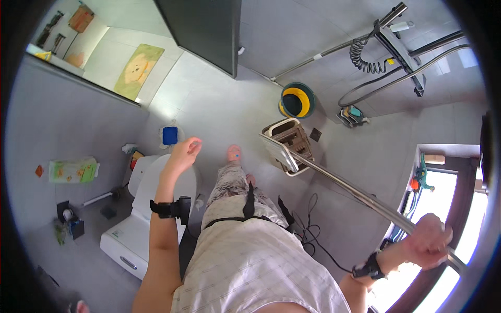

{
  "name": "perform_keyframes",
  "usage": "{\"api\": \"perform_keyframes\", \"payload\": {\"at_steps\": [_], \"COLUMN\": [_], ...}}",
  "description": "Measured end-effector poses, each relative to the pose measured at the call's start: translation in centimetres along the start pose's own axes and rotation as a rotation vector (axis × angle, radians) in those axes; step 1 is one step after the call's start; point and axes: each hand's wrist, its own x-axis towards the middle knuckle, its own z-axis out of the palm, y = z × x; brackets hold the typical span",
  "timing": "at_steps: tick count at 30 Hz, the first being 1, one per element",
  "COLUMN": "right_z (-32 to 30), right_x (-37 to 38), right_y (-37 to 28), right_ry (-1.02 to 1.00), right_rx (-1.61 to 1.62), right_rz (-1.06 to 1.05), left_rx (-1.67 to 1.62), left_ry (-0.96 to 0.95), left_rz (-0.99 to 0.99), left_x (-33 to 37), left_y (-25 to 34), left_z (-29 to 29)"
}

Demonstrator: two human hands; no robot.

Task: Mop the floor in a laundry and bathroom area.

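Observation:
My right hand (427, 241) is wrapped round the upper part of a long metal-handled flat mop (360, 195), near the window on the right. Its handle slants down and left to a pale, flat head, which lies over a brown mop bucket (304, 142) with a white rim. Whether the head touches the bucket, I cannot tell. Away from the mop, my left hand (182, 155) hovers above the white toilet (141, 229), fingers loosely bent and holding nothing visible. Both wrists wear black straps.
A dark round bucket (308, 112) with a yellow inner part stands behind the mop bucket. Black cable (313, 232) coils on the floor at right. A blue square (170, 135) lies beyond the toilet. Shower fittings (399, 49) line the far right wall; a dark door (203, 31) stands ahead.

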Motion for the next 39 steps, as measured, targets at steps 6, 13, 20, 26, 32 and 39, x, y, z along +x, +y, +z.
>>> {"api": "perform_keyframes", "payload": {"at_steps": [6, 13, 20, 26, 32, 39], "right_z": [6.8, 16.2, 33.0, 45.3, 53.4, 64.3], "right_x": [-3.2, -7.3, -18.9, -22.4, -23.9, -25.6], "right_y": [9.0, 16.8, 20.2, 17.0, 22.4, 26.4], "right_ry": [-0.374, -0.386, -1.200, -1.936, -1.597, -1.792], "right_rx": [0.411, 0.326, 0.154, 0.313, 0.284, 0.687], "right_rz": [0.416, 0.607, 0.628, 0.381, 0.210, 2.050], "left_rx": [-0.074, -0.365, -0.702, -1.025, -0.855, -0.613], "left_ry": [0.132, 0.262, 0.379, 0.343, 0.611, 0.492], "left_rz": [0.013, -0.014, 0.472, 0.914, 0.984, 1.162], "left_x": [-6.9, -10.2, -5.1, -3.4, -1.9, 6.2], "left_y": [0.4, 1.1, 11.4, 13.3, 12.2, 9.6], "left_z": [-3.6, -7.6, -16.8, -27.0, -31.8, -36.9]}}
